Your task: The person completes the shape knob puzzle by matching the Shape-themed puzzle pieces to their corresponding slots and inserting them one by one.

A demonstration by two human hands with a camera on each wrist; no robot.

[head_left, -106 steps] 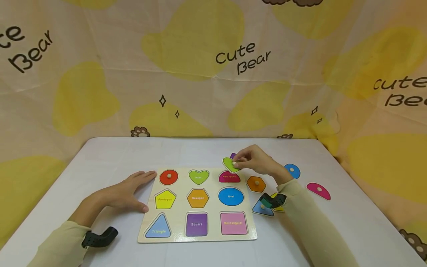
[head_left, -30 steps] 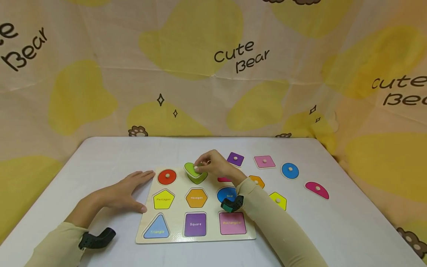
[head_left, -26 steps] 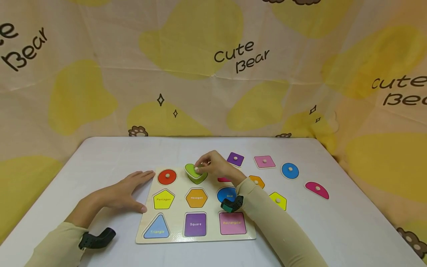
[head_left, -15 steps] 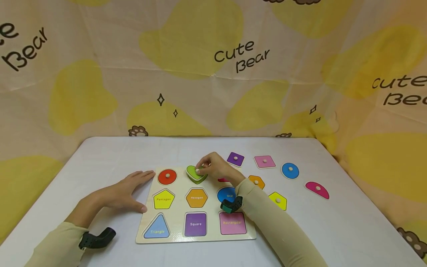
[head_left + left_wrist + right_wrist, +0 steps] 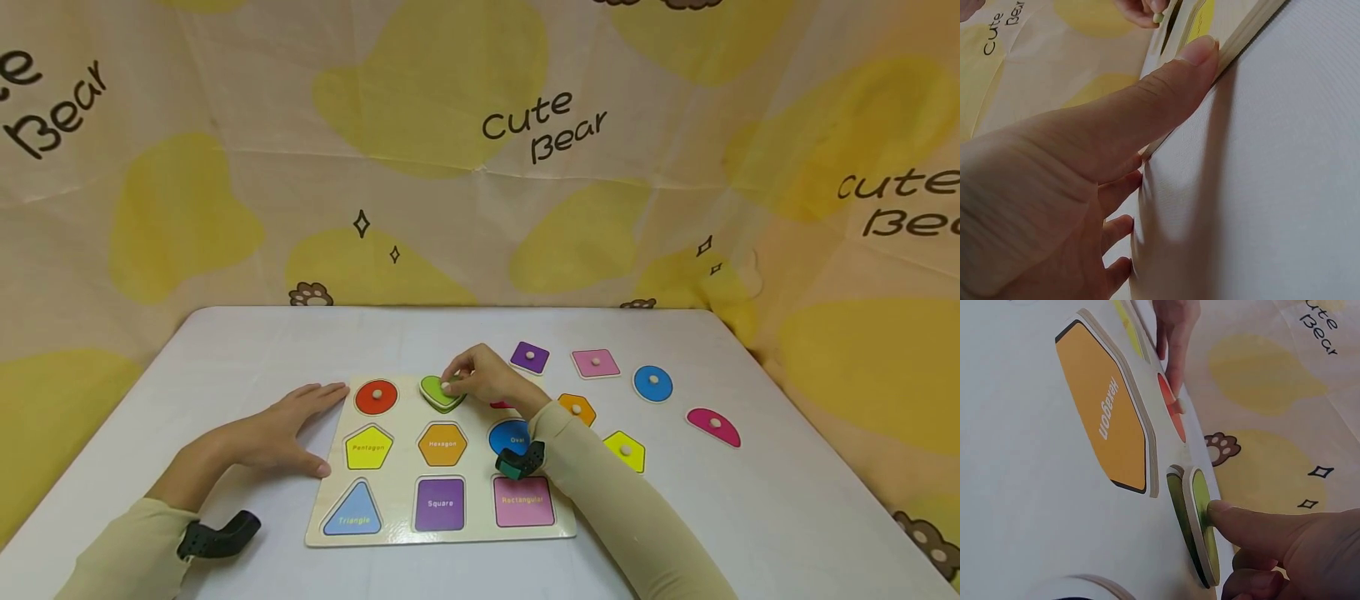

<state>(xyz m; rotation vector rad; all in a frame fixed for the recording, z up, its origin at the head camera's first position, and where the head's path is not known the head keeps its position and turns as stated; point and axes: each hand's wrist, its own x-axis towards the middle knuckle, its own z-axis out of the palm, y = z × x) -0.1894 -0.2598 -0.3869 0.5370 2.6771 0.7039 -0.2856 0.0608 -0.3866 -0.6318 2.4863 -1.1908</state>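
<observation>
By its knob, my right hand (image 5: 487, 375) pinches a green heart puzzle piece (image 5: 432, 389) over the heart recess of the wooden shape board (image 5: 399, 521). In the right wrist view, the heart piece (image 5: 1200, 490) sits slightly raised and tilted out of the dark green recess (image 5: 1177, 495). At the board's left edge lies my left hand (image 5: 281, 429), its fingers extended. The left wrist view has the left thumb (image 5: 1179, 81) touching that edge. A red circle piece (image 5: 367, 402) with a knob fills the top-left recess.
Right of the board lie knobbed pieces: purple square (image 5: 522, 363), pink rectangle (image 5: 609, 365), blue oval (image 5: 643, 382), magenta half round (image 5: 727, 432), orange hexagon (image 5: 587, 417) and yellow pentagon (image 5: 636, 458). The right sleeve (image 5: 607, 500) crosses the board's right side. A printed cloth (image 5: 435, 100) hangs behind the table.
From the board's far right corner, my right hand has brought the heart piece left over its recess, then lowered it. The sleeve now hides the blue triangle's spot. My left hand stays put.
</observation>
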